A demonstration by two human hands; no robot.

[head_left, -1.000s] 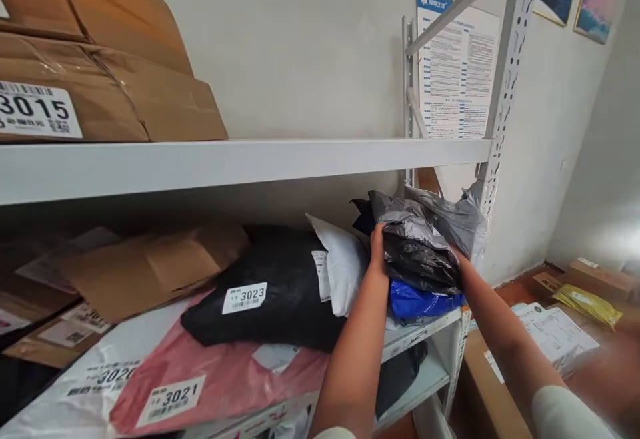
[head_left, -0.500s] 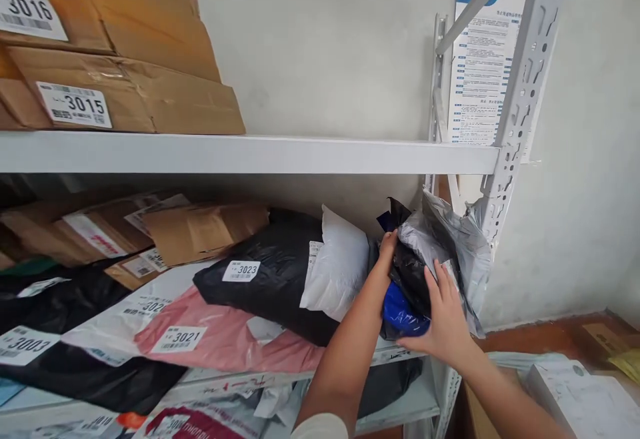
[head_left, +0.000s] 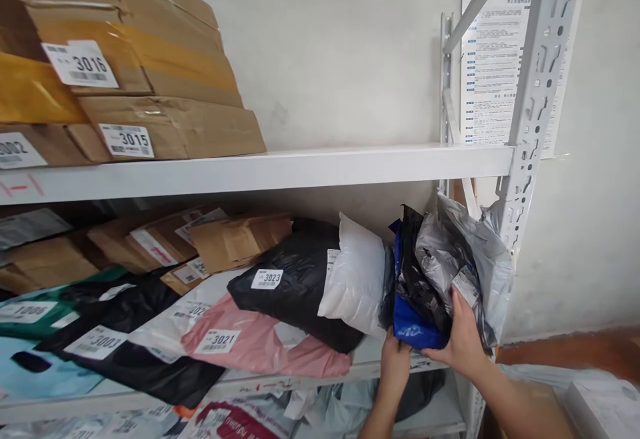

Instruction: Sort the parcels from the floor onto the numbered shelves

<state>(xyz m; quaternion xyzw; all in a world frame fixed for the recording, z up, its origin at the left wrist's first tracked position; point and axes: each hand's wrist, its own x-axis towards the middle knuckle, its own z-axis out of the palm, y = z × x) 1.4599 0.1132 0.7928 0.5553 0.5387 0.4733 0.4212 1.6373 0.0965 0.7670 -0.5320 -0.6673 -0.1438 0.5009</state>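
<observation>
A bunch of upright plastic mailer bags leans against the right end of the middle shelf: a blue mailer bag [head_left: 417,325], a black mailer bag [head_left: 415,272], and crumpled grey mailer bags [head_left: 440,252] with a white label. My left hand [head_left: 395,362] is closed at the lower left corner of the blue bag; its fingertips are partly hidden. With the thumb under the blue bag and the fingers along the labelled grey one, my right hand [head_left: 465,339] grips the bunch from the right. A white padded mailer [head_left: 355,285] stands just left of them.
Left along the shelf lie a black parcel [head_left: 300,279] marked 3023, a pink parcel [head_left: 270,345] marked 3021 and small cartons [head_left: 240,242]. Cardboard boxes [head_left: 200,125] stack on the upper shelf beam [head_left: 350,165]. A perforated white post [head_left: 525,159] rises at the right.
My left hand has moved down from the top of the bags to their lower left corner. My right hand has shifted slightly downward against the bags. The view has swung left.
</observation>
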